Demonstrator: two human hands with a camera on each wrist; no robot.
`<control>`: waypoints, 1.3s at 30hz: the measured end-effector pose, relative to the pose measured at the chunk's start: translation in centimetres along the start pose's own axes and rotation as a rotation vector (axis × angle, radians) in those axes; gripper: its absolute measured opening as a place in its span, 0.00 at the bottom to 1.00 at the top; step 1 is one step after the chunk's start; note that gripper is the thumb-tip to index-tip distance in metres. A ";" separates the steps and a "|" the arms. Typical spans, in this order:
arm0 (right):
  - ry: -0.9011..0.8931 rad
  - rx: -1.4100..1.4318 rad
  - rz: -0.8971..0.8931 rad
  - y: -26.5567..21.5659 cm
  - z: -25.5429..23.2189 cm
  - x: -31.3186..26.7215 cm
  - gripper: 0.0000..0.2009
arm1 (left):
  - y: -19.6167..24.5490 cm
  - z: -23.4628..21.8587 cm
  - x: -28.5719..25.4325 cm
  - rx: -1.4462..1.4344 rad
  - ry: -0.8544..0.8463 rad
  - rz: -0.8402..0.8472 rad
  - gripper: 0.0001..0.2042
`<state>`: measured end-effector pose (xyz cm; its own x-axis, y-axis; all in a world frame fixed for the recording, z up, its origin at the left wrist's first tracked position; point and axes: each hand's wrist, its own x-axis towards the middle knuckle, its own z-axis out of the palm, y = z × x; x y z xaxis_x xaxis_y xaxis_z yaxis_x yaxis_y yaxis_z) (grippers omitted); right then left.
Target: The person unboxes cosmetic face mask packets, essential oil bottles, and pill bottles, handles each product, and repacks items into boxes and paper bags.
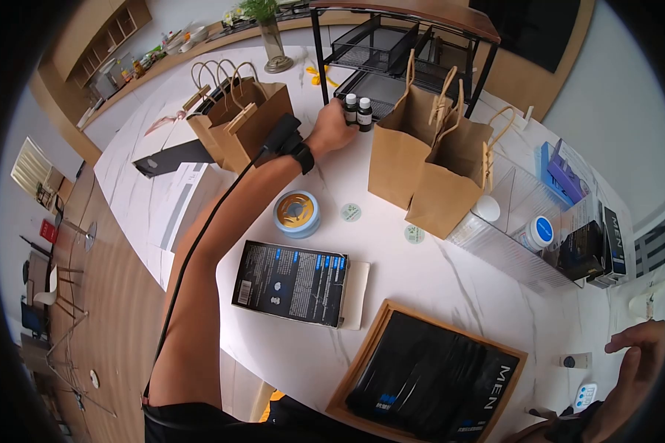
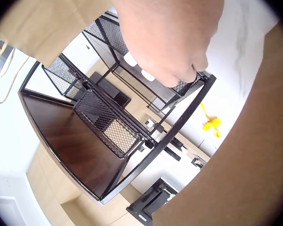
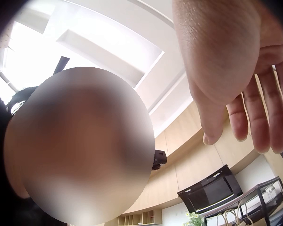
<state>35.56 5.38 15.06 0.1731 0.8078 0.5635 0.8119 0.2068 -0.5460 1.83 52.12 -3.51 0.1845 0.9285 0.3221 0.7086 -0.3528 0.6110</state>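
Two small dark bottles with white caps point(image 1: 364, 118) stand side by side before the mesh rack in the head view. The left hand point(image 1: 332, 131) is at their left side, its fingers curled against them; the fingertips are partly hidden. In the left wrist view the back of the left hand point(image 2: 170, 35) covers the bottles, and only the white caps point(image 2: 147, 75) show beside it. The right hand point(image 1: 635, 362) is raised at the right edge, holding nothing. Its fingers hang extended and relaxed in the right wrist view, where the palm side of the hand point(image 3: 231, 66) shows.
Brown paper bags point(image 1: 399, 159) flank the bottles, with others point(image 1: 236, 133) to the left. Nearer are a blue-rimmed round tin point(image 1: 297, 214), a black box point(image 1: 292, 284) and a wooden tray point(image 1: 384, 314) with black packs. A clear organizer point(image 1: 506, 247) stands right; the mesh rack point(image 1: 377, 44) stands behind.
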 end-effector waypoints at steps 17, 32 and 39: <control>-0.013 0.150 0.032 -3.0 1.8 1.0 0.06 | 12.0 -11.5 -11.5 -0.361 0.123 0.329 0.13; -0.274 0.115 0.212 -3.6 4.3 -11.5 0.10 | 16.1 -10.7 -40.8 -0.623 0.039 0.184 0.12; 0.164 0.243 0.627 0.0 7.7 -24.0 0.24 | 14.3 -6.7 -44.9 -0.949 -0.191 -0.090 0.27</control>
<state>27.15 -9.75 -3.23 0.6666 0.7252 0.1725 0.3866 -0.1385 -0.9118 -0.94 4.57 -4.38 0.3233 0.9301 0.1742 -0.1029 -0.1484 0.9836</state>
